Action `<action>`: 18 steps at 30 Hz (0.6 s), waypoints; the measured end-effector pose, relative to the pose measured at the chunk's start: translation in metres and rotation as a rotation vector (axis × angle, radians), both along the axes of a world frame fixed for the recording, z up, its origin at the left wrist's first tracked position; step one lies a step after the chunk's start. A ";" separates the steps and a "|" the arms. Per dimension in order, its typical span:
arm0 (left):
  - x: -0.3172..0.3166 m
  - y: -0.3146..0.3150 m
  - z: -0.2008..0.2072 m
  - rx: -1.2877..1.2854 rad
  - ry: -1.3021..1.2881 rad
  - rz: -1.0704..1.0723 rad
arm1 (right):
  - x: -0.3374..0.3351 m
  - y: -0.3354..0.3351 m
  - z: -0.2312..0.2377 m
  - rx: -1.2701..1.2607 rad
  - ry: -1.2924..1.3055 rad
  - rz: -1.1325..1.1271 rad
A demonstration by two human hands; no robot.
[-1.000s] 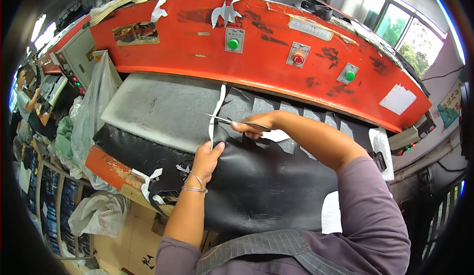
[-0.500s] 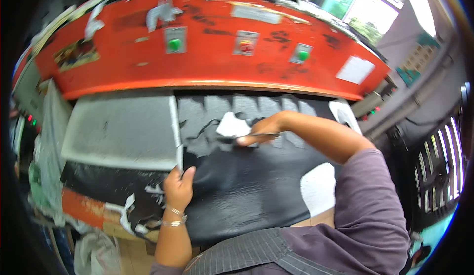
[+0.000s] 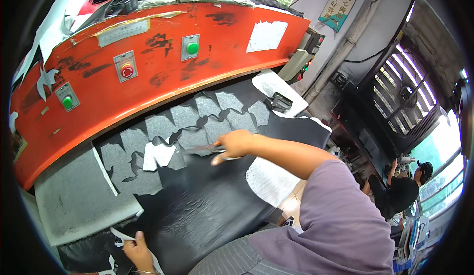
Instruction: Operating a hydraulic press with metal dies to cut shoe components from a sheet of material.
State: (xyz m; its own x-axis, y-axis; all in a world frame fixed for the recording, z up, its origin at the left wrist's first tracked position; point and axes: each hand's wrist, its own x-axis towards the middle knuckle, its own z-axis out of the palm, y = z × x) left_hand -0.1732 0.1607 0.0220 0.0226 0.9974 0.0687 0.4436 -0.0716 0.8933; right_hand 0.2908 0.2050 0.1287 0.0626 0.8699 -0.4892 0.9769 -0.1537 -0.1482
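A black leather-like sheet lies across the work surface, its far part full of cut-out gaps with grey board showing through. My right hand is closed on what look like scissors, blurred by motion, their blades toward the left over the sheet's cut edge. Left of the blades lies a small white piece. At the lower left, my left hand pinches a pale strip at the sheet's near left edge. Part of that hand's grip is hidden.
A red machine beam with green and red buttons spans the far side. A black metal frame rests on a white piece at the far right. The grey pad lies left. Another person sits at the far right, beside a large fan.
The view has swung to the right. My left hand has moved nearer, to the sheet's near left edge. In my right hand the tool now points left, and the white piece lies apart from the hand.
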 end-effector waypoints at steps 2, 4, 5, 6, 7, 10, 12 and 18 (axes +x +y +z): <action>0.028 -0.002 0.023 0.177 0.005 0.273 | 0.071 -0.032 -0.011 0.147 -0.148 -0.097; 0.044 -0.006 0.064 0.414 0.286 0.397 | 0.127 -0.057 0.000 0.165 -0.215 -0.253; 0.053 -0.004 0.070 0.543 0.463 0.425 | 0.153 -0.068 0.005 0.168 -0.276 -0.348; 0.065 -0.001 0.077 0.590 0.439 0.404 | 0.180 -0.078 0.002 0.249 -0.303 -0.418; 0.080 0.004 0.076 0.594 0.446 0.402 | 0.210 -0.086 0.001 0.248 -0.290 -0.471; 0.151 0.014 0.080 0.391 0.205 -0.021 | 0.270 -0.097 -0.009 0.314 -0.276 -0.491; 0.228 0.017 0.093 0.375 0.124 -0.234 | 0.306 -0.098 -0.020 0.417 -0.406 -0.364; 0.446 0.008 0.083 0.244 0.167 -0.765 | 0.376 -0.086 -0.069 0.850 -0.026 -0.130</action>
